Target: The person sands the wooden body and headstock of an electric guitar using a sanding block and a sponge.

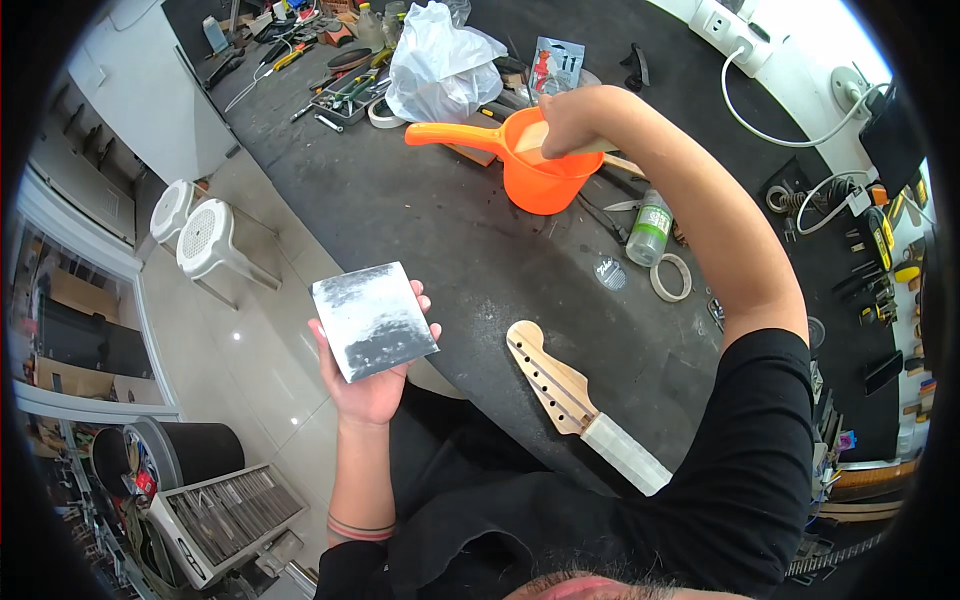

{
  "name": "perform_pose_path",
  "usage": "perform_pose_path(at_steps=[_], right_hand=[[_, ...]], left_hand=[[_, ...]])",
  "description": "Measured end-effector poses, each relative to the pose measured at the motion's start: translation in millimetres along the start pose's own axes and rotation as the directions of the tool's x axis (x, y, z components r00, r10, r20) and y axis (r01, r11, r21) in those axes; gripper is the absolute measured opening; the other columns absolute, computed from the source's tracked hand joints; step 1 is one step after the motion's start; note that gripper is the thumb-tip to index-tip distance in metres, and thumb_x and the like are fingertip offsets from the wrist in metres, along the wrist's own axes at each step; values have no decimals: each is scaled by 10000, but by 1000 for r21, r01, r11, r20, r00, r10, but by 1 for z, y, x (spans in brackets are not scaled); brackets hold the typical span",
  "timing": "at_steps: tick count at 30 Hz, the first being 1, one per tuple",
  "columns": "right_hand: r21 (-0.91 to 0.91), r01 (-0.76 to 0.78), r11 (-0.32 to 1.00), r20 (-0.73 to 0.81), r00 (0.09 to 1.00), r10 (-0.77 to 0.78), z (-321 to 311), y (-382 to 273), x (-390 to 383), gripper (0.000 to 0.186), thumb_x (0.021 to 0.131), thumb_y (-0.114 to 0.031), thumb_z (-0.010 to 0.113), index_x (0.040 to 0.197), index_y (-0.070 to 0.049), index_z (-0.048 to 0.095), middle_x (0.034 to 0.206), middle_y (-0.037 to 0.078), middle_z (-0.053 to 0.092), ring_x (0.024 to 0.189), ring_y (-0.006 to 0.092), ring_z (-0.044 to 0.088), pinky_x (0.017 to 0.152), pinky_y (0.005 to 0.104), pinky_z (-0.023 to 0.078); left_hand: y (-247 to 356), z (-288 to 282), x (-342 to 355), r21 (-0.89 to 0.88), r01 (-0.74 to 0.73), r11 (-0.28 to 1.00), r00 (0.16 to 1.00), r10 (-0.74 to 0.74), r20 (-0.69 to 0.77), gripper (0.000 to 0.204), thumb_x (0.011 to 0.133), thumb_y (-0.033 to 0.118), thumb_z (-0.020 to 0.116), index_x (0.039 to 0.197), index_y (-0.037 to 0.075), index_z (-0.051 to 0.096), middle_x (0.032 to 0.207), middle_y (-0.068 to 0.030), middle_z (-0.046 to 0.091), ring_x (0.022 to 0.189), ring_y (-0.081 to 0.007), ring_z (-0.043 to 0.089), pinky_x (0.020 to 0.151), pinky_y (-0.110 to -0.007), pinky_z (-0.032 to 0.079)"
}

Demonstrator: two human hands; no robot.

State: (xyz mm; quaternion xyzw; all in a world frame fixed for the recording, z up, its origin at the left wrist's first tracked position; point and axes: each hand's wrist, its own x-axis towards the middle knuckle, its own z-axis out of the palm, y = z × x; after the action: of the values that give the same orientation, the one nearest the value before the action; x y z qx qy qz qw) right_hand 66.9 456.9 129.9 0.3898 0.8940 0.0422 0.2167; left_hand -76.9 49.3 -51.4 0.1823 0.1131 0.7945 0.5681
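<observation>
My left hand (370,400) is held palm up beside the workbench edge. On it lies a flat square sheet (372,322), dark grey with a whitish, shiny film, which looks like sandpaper; my fingertips hold its right edge and my thumb its left. My right arm stretches far across the bench, and my right hand (572,118) dips into an orange plastic dipper (548,190) whose handle points left. The fingers are hidden inside the dipper. Nearer me, a wooden guitar neck (548,378) lies with its headstock bare and pale tape (625,455) covering the neck.
Right of the dipper are a clear bottle with a green label (650,228) and a roll of tape (671,278). A white plastic bag (440,62) and hand tools crowd the far bench. White stools (212,240) and a black bin (195,455) stand left on the floor.
</observation>
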Motion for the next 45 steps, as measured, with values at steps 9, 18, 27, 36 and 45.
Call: perform_pose_path(at_steps=[9, 18, 27, 36, 45], right_hand=[[-105, 115, 988, -58, 991, -122, 11, 5, -6, 761, 966, -438, 692, 1519, 79, 609, 1316, 283, 820, 1235, 454, 794, 1031, 543, 630], [-127, 109, 986, -120, 985, -124, 25, 9, -7, 786, 975, -620, 711, 1404, 38, 736, 1208, 245, 854, 1127, 443, 824, 991, 546, 639], [-279, 211, 937, -265, 921, -287, 41, 9, 4, 530, 916, -522, 738, 940, -10, 870, 922, 207, 851, 893, 434, 837, 818, 523, 667], [-274, 270, 923, -278, 897, -345, 51, 14, 15, 472, 905, -455, 721, 850, -5, 854, 875, 226, 833, 833, 444, 823, 782, 539, 657], [-58, 215, 975, -261, 939, -223, 31, 20, -9, 799, 915, -688, 798, 1345, -15, 782, 1169, 246, 861, 1105, 446, 831, 960, 542, 645]], left_hand=[[-1, 3, 3, -31, 9, 999, 1000, -9, 6, 1085, 1133, 792, 570, 1828, 1, 309, 1793, -365, 395, 1580, -525, 528, 1278, -726, 497], [-7, 15, 22, -68, 55, 996, 998, -52, 44, 1103, 1135, 805, 546, 1835, -8, 287, 1807, -370, 372, 1593, -527, 517, 1294, -718, 485], [-17, 24, 35, -69, 81, 994, 996, -79, 39, 1133, 1126, 855, 486, 1823, -21, 314, 1774, -377, 443, 1567, -526, 570, 1277, -718, 516], [-21, 24, 41, -98, 88, 991, 996, -85, 43, 1135, 1118, 857, 506, 1821, -16, 323, 1771, -374, 447, 1562, -523, 572, 1275, -712, 520], [-27, 33, 73, -87, 142, 986, 990, -140, 35, 1048, 1165, 801, 446, 1786, -40, 383, 1726, -367, 514, 1531, -506, 609, 1263, -695, 532]])
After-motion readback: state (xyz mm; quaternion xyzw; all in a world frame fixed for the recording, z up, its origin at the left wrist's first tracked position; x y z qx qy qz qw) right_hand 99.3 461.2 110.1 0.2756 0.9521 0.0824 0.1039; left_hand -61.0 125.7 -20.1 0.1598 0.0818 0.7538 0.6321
